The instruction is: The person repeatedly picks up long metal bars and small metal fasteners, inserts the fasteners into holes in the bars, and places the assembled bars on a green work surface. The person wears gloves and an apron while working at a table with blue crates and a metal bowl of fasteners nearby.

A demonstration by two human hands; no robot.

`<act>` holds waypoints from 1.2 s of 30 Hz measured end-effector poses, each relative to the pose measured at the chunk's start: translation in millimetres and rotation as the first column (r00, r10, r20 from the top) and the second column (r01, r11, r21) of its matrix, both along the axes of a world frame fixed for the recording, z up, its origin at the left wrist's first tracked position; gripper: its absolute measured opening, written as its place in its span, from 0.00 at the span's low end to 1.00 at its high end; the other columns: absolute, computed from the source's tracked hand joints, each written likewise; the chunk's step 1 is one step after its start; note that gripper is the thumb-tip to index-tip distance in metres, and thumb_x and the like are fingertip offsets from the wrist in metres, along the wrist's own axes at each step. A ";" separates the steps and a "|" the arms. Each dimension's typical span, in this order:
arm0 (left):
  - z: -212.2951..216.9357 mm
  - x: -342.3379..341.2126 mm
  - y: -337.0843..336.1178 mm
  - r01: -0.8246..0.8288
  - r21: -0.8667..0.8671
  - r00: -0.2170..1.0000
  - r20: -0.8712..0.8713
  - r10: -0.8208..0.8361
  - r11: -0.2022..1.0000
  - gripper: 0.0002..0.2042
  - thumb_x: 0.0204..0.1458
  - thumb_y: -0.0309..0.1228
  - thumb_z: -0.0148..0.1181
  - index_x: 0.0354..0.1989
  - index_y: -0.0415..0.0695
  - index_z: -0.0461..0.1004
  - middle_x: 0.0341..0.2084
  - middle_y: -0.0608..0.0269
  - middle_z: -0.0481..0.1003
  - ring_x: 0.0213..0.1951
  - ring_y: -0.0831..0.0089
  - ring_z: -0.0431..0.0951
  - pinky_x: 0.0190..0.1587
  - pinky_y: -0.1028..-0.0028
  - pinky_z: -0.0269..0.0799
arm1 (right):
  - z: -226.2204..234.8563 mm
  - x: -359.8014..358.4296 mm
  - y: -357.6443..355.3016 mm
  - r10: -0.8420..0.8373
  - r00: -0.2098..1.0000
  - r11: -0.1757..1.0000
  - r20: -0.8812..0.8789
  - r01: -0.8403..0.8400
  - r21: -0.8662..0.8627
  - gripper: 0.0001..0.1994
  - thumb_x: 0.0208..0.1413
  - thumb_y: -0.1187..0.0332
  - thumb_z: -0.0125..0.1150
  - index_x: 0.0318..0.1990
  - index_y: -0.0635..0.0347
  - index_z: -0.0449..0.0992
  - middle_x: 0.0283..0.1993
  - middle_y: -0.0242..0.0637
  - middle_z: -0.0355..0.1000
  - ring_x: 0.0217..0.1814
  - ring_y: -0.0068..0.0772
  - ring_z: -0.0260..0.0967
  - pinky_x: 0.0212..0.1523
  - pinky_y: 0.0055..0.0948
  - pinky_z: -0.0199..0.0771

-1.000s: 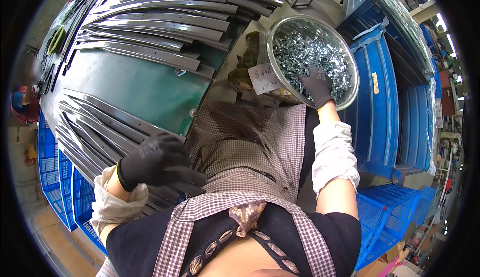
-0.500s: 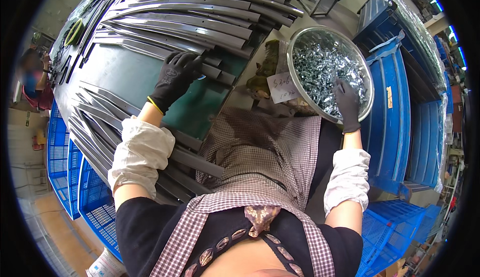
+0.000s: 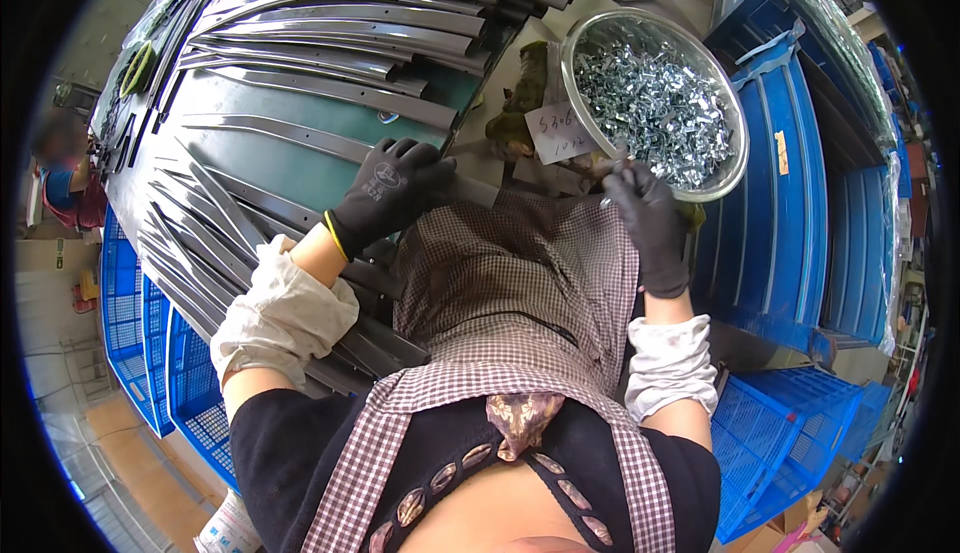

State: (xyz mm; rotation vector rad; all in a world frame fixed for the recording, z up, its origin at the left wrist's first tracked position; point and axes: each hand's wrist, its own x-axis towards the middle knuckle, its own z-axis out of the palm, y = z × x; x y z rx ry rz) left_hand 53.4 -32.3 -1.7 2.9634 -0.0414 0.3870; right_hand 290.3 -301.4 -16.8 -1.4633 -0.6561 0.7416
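My left hand (image 3: 392,185), in a black glove, is closed around a long dark strip (image 3: 474,191) near its end, which sticks out past the fingers over my apron. The rest of that strip reaches back over the green tabletop. To the right, my gloved right hand (image 3: 650,223) has its fingers pinched at the near side of a round basin (image 3: 741,148). A small shiny metal clip (image 3: 605,203) shows at those fingertips, partly hidden. Many similar clips (image 3: 655,103) fill the basin.
More dark strips (image 3: 370,28) lie across the far part of the green table (image 3: 300,103), with another pile (image 3: 190,233) at left. A handwritten paper (image 3: 558,133) rests against the basin. Blue crates (image 3: 780,443) and blue metal containers (image 3: 765,213) stand right. A person (image 3: 70,183) is far left.
My right hand has come out of the clips toward me, a small clip at its fingertips. My left hand has moved nearer, drawing a strip off the table's edge toward my apron.
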 end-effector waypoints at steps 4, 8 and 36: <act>12.8 3.0 -19.0 0.025 -0.032 0.998 0.060 -0.023 0.999 0.27 0.43 0.45 0.71 0.53 0.50 0.76 0.39 0.62 0.75 0.41 0.60 0.76 0.46 0.61 0.70 | -5.2 -60.8 8.2 0.121 0.970 0.985 -0.212 -0.091 0.144 0.10 0.63 0.75 0.58 0.50 0.59 0.78 0.32 0.20 0.69 0.28 0.08 0.59 0.30 0.13 0.61; 37.2 -2.3 -79.8 0.181 -0.077 0.983 0.033 -0.179 0.980 0.29 0.42 0.50 0.70 0.51 0.47 0.77 0.35 0.62 0.75 0.36 0.63 0.77 0.41 0.63 0.72 | -5.3 -101.0 20.5 0.294 0.888 0.951 -0.353 -0.234 0.201 0.11 0.64 0.77 0.55 0.52 0.61 0.75 0.35 0.23 0.71 0.30 0.10 0.62 0.29 0.15 0.63; -5.7 13.5 -9.2 0.148 -0.119 0.983 -0.093 -0.160 0.982 0.25 0.45 0.34 0.70 0.54 0.44 0.73 0.46 0.57 0.77 0.47 0.55 0.77 0.52 0.60 0.71 | -30.2 -76.7 44.6 0.306 0.942 0.950 -0.138 -0.311 -0.013 0.18 0.50 0.63 0.76 0.41 0.67 0.79 0.31 0.26 0.75 0.32 0.15 0.67 0.35 0.22 0.70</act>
